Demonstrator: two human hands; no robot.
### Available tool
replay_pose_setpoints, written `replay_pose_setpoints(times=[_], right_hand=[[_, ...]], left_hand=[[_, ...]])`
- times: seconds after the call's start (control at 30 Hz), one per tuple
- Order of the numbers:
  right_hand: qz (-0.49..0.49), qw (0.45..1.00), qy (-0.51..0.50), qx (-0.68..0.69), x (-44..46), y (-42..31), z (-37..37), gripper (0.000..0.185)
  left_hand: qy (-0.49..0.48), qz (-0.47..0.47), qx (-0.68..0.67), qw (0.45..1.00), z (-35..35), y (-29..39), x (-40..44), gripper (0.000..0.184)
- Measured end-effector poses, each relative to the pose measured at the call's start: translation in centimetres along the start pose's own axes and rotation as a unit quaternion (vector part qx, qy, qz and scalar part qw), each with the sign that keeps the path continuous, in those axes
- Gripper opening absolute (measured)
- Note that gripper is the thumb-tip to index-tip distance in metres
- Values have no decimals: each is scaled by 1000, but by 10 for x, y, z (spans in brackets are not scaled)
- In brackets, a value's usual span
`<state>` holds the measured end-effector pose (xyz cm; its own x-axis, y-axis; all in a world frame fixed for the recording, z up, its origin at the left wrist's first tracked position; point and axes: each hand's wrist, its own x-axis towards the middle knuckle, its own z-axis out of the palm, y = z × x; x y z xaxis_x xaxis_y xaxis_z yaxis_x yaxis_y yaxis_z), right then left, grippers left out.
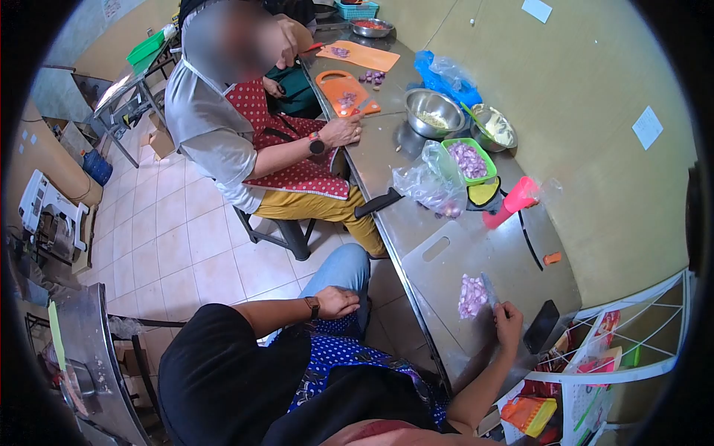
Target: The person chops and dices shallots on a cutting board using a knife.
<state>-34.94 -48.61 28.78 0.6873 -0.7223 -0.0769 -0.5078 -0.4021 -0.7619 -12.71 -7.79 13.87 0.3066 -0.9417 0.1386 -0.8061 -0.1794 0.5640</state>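
Note:
My right hand (509, 324) is closed round a knife (489, 288), whose blade stands along the right side of a pile of chopped shallots (472, 297). The pile lies on a greyish cutting board (433, 271) with a handle slot at its far end. My left hand (338, 303), wearing a watch at the wrist, rests on my thigh with its fingers curled in and nothing visible in them. A dark phone-like slab (541, 327) lies to the right of my right hand.
Farther along the metal table (387, 149) are a plastic bag of shallots (435, 186), a green basket of shallots (468, 160), a steel bowl (431, 111), a pink cup (513, 201) and a black-handled knife (378, 202). A co-worker (245, 134) sits at an orange board (335, 80). A white rack (632, 372) stands right.

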Motion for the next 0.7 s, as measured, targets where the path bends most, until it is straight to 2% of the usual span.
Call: replay_pose_setpoints(times=[0.4,0.57,0.6,0.63,0.7], right_hand=[[0,1000,11,-3,1,-3,0,26],[-24,998,29,-40,1,5,-1,26],[-36,998,28,-50,0,1,0,26],[-49,997,31,-58,-1,-3,-1,26],[-57,996,47,-58,-4,-15,-1,26]], left_hand=[[-5,6,1,1000,-7,1,0,26],[-45,-20,15,999,-5,-2,1,25],[-3,-11,-4,1000,-6,0,2,21],[-11,6,-2,1000,-10,-2,10,21],[81,-36,-46,995,-44,18,25,17]])
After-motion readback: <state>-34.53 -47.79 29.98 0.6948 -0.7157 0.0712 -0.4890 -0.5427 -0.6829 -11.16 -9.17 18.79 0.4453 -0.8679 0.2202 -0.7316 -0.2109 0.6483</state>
